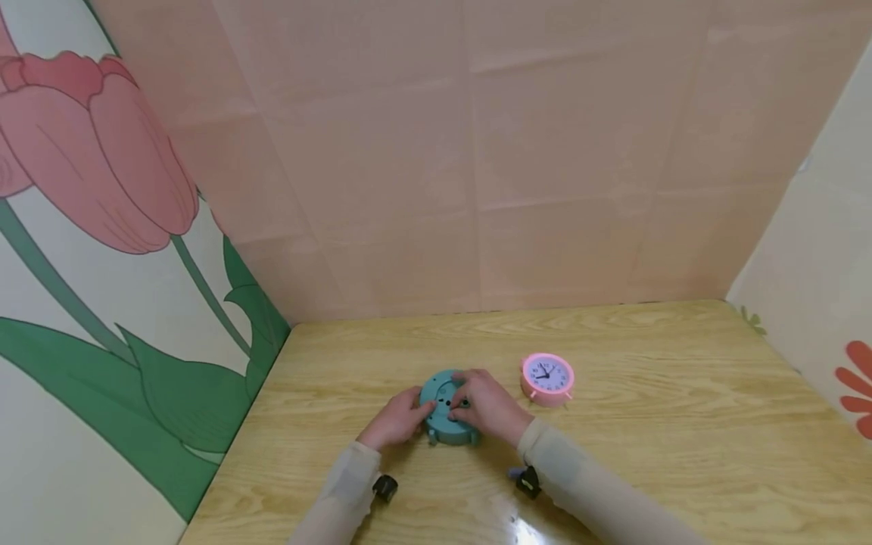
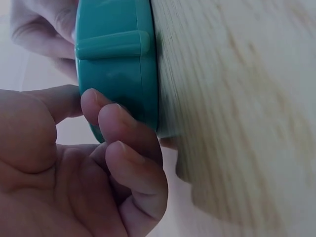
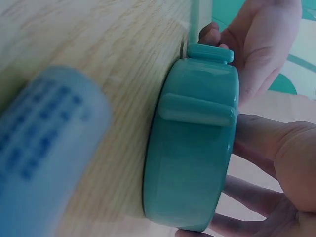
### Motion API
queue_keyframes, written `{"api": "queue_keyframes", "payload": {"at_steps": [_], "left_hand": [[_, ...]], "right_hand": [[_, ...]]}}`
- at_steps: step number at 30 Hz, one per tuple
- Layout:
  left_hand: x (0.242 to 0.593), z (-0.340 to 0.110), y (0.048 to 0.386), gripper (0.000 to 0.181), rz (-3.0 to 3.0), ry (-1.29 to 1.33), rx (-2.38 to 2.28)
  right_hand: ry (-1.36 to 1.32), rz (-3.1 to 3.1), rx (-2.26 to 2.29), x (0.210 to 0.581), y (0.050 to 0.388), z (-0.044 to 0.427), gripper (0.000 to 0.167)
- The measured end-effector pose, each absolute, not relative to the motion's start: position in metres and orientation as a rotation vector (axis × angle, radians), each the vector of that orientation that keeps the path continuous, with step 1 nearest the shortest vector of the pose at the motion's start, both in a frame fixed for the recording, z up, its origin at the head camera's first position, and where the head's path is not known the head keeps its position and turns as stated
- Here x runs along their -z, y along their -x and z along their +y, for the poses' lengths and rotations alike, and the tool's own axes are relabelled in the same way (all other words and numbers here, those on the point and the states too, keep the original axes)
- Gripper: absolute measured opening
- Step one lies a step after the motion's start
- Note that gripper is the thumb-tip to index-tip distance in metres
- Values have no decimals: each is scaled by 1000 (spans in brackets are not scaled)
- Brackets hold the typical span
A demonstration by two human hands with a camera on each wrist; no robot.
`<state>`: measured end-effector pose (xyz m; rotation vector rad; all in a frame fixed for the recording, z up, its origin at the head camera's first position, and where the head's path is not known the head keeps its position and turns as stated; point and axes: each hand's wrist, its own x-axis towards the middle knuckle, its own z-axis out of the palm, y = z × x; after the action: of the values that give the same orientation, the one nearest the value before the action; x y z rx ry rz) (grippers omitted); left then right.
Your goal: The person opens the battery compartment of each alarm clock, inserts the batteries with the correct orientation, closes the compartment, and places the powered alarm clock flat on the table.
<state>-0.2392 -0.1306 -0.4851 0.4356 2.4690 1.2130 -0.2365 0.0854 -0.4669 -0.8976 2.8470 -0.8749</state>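
Note:
A teal alarm clock lies back side up on the wooden table, its short feet toward the person. My left hand grips its left edge, thumb on the back and curled fingertips against the side, as the left wrist view also shows for the clock. My right hand is over the right part of the back, thumb and fingers bent onto it. In the right wrist view, the right hand's fingers touch the clock's back and far edge. What lies under these fingers is mostly hidden.
A pink alarm clock lies face up to the right of the teal one. A blurred light-blue cylinder with dark blue print is close to the right wrist camera. A pinkish covering stands behind the table.

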Motion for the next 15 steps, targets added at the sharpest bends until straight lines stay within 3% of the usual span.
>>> {"api": "queue_keyframes", "payload": {"at_steps": [15], "left_hand": [[488, -133, 241, 48, 2489, -443, -1181]], "right_hand": [[1124, 2948, 649, 469, 229, 81, 9]]}}
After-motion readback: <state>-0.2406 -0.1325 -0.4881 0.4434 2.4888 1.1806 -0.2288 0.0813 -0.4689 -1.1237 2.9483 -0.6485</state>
